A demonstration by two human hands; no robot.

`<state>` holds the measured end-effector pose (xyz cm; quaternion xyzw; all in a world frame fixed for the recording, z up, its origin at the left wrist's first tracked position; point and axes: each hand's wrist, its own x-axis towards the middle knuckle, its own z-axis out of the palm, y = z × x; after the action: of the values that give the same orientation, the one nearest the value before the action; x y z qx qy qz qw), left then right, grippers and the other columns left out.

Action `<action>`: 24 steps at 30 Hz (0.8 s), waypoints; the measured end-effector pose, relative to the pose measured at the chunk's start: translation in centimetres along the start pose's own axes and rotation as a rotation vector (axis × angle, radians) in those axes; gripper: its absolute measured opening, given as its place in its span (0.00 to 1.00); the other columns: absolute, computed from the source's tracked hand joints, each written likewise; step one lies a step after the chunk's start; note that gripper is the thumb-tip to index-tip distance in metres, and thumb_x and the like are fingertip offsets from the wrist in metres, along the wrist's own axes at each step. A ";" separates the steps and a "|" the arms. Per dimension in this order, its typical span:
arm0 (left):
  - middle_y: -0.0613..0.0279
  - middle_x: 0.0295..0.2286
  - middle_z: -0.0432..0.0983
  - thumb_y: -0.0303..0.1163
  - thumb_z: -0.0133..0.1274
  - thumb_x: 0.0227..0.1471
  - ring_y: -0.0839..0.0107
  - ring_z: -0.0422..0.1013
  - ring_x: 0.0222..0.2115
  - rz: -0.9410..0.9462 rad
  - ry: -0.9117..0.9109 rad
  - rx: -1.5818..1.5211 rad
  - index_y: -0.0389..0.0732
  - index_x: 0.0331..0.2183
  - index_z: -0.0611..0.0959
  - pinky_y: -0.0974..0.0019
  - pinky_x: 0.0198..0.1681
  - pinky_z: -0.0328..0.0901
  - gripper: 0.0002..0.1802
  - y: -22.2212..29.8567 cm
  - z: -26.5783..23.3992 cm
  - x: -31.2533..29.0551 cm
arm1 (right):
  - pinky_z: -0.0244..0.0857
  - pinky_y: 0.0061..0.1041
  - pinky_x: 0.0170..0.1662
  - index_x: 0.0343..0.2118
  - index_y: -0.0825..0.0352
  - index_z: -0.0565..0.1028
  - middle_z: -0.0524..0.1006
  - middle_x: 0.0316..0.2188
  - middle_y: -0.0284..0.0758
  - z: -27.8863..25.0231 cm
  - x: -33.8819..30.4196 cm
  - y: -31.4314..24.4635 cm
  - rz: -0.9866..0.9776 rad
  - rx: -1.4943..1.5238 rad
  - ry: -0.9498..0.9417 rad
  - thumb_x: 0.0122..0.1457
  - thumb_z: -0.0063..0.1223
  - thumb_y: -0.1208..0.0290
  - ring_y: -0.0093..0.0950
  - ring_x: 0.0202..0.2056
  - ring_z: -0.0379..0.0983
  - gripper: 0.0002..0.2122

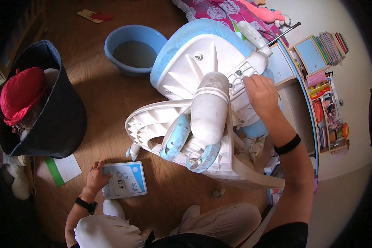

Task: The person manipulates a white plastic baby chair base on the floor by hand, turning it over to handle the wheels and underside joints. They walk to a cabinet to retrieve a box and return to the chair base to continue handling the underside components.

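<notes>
A white plastic chair with a blue padded seat (213, 53) is tipped over in front of me, its underside showing. Its thick grimy column (211, 109) and worn blue-rimmed casters (175, 138) face my way. My right hand (262, 93) is at the bolted bracket (239, 74) under the seat, fingers curled together against its edge; whatever they pinch is hidden. On the floor at lower left, my left hand (97, 177) has its fingers apart, the thumb over the left edge of a flat white-and-blue mask packet (128, 180).
A light blue basin (111, 51) stands behind the chair. At left is a dark felt basket (66, 111) holding a red cloth bundle (22, 95). A green-and-white card (66, 169) lies near my left hand. Shelves with books (328, 49) line the right.
</notes>
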<state>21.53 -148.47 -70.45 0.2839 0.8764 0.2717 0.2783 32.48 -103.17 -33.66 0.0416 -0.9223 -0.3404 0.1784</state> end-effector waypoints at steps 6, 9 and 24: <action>0.50 0.45 0.65 0.32 0.62 0.35 0.52 0.66 0.45 -0.018 -0.017 0.003 0.36 0.48 0.69 0.59 0.47 0.63 0.34 0.1 0.0 -0.1 | 0.59 0.26 0.36 0.28 0.65 0.70 0.67 0.25 0.31 0.6 1.1 -0.6 -0.127 -0.085 0.010 0.44 0.47 0.75 0.28 0.30 0.66 0.06; 0.49 0.45 0.65 0.32 0.62 0.35 0.52 0.66 0.45 -0.017 -0.012 0.012 0.37 0.48 0.69 0.59 0.48 0.63 0.35 0.0 -0.1 -0.1 | 0.59 0.26 0.36 0.25 0.64 0.69 0.67 0.24 0.32 0.9 1.4 -0.6 -0.122 -0.125 -0.039 0.43 0.48 0.75 0.28 0.30 0.66 0.04; 0.49 0.46 0.65 0.32 0.61 0.35 0.53 0.65 0.47 -0.022 -0.031 0.003 0.39 0.49 0.68 0.60 0.50 0.61 0.36 -0.2 0.0 0.0 | 0.58 0.24 0.33 0.22 0.63 0.68 0.67 0.21 0.31 1.1 3.1 -1.5 -0.193 -0.419 -0.206 0.43 0.49 0.75 0.25 0.29 0.66 0.03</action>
<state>21.47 -148.65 -70.56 0.2787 0.8756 0.2627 0.2943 29.13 -104.27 -34.49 0.0568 -0.8367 -0.5420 0.0546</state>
